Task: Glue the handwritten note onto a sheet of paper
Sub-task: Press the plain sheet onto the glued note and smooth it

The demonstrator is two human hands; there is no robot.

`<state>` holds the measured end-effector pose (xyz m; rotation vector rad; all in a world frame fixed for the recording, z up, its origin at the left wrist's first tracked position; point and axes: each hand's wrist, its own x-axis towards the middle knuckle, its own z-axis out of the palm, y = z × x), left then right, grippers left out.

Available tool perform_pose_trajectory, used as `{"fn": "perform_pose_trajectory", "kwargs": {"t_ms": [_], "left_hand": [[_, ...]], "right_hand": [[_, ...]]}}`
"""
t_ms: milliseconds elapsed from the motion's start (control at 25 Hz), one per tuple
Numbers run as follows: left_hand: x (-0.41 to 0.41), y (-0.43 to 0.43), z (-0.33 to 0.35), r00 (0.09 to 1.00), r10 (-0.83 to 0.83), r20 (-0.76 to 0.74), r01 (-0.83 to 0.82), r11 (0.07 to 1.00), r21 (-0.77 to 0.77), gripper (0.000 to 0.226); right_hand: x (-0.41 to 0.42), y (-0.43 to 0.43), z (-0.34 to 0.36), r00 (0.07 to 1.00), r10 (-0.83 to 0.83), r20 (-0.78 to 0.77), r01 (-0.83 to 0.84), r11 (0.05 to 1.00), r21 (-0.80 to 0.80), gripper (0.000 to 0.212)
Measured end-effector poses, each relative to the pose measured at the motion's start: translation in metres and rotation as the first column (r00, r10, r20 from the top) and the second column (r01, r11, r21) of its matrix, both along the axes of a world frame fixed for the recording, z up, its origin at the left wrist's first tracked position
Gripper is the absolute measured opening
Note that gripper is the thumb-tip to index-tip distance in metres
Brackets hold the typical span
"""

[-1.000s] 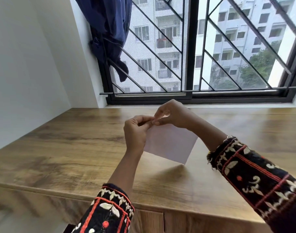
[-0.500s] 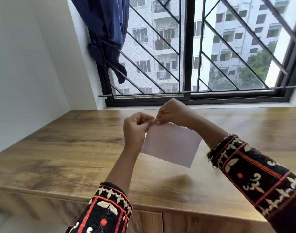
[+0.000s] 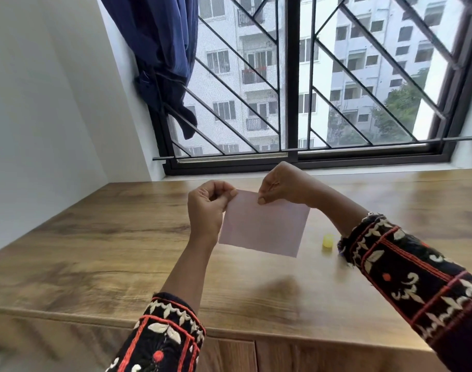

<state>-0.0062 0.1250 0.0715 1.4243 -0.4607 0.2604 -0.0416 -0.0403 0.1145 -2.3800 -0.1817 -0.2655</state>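
A pale pink square sheet of paper hangs in the air above the wooden table, its blank side towards me. My left hand pinches its upper left corner between thumb and fingers. My right hand pinches its top edge a little to the right, thumb in front. The two hands are a short way apart. No writing shows on the sheet. A small yellow cap lies on the table to the right of the paper, close to my right sleeve.
The table runs up to a barred window at the back. A dark blue cloth hangs at the window's left side. A white wall closes the left side. The table's front edge lies near me.
My hands, which met at one point on the paper's top, have drawn apart along its top edge. The sheet now hangs flatter, and the yellow cap has come into view.
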Motion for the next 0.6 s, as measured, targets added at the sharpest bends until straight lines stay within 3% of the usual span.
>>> {"fn": "perform_pose_trajectory", "kwargs": {"t_ms": [600], "left_hand": [[0.004, 0.012, 0.004, 0.994, 0.065, -0.085, -0.076, 0.988, -0.134, 0.024]], "right_hand": [[-0.01, -0.041, -0.002, 0.997, -0.074, 0.003, 0.073, 0.988, 0.138, 0.011]]}}
